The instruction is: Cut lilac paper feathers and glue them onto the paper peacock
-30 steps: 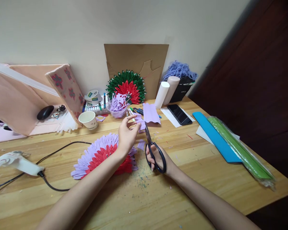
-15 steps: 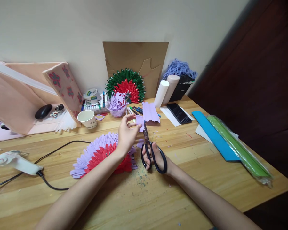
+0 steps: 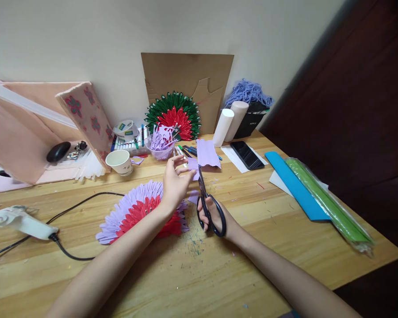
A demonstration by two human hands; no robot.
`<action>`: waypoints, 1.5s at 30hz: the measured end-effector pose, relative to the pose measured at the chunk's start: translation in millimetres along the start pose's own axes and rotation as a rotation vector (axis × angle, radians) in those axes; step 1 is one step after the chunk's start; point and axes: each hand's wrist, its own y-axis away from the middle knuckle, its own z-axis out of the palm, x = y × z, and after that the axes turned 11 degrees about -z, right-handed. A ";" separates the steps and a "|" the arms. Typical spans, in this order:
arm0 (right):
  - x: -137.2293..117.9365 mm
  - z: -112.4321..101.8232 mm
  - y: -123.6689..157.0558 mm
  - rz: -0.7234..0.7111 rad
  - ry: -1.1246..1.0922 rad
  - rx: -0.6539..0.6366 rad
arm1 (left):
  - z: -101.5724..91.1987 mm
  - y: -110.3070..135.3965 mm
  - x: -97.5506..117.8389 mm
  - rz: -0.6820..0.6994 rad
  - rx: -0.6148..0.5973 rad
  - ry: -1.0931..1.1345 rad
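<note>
My left hand [image 3: 176,181] pinches a small piece of purple crepe paper [image 3: 193,164] between thumb and fingers. Black-handled scissors [image 3: 203,187] are in my right hand [image 3: 219,218], their blades pointing away from me at the right edge of that piece. Beyond the blades lies a larger purple sheet [image 3: 208,153] on the table. A small purple scrap [image 3: 193,196] rests below my left hand. Under my left forearm, partly hidden, is a fan of purple and red paper petals [image 3: 135,210].
A green and red petal fan [image 3: 175,117] leans on cardboard [image 3: 185,70]. Nearby stand a bowl of purple scraps [image 3: 161,148] and a paper cup [image 3: 119,162]. A white glue gun [image 3: 23,223] with its cord lies left; a phone [image 3: 247,154] and green paper pack [image 3: 328,203] lie right.
The scissors' handles have come closer together as my right hand closes. My left hand keeps its pinch on the purple paper. The whole view has shifted slightly.
</note>
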 end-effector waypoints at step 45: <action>-22.0 5.8 0.7 0.026 0.009 0.043 | -9.0 -11.0 9.2 -0.102 -0.019 0.042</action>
